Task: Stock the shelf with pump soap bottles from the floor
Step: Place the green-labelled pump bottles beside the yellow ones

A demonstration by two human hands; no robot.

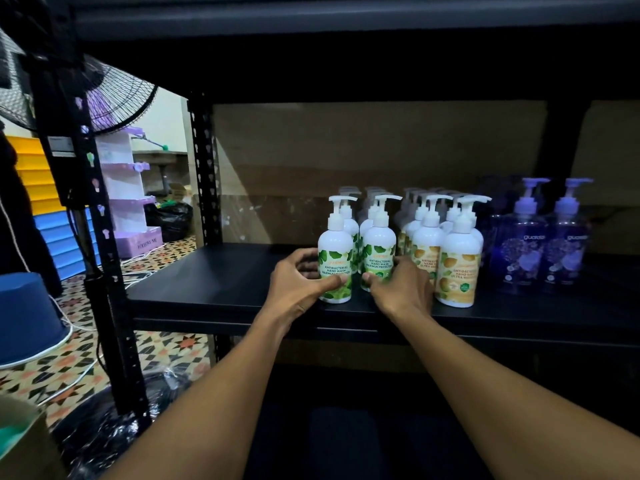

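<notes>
Upright on the black shelf, two white green-leaf-labelled hand wash bottles: left hand grips one, right hand the other.

The black shelf carries green-leafed white bottles and purple bottles.

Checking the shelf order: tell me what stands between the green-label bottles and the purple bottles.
Orange-label pump bottles stand in rows between the green-label bottles and the purple bottles on the shelf, as the head view shows.
</notes>
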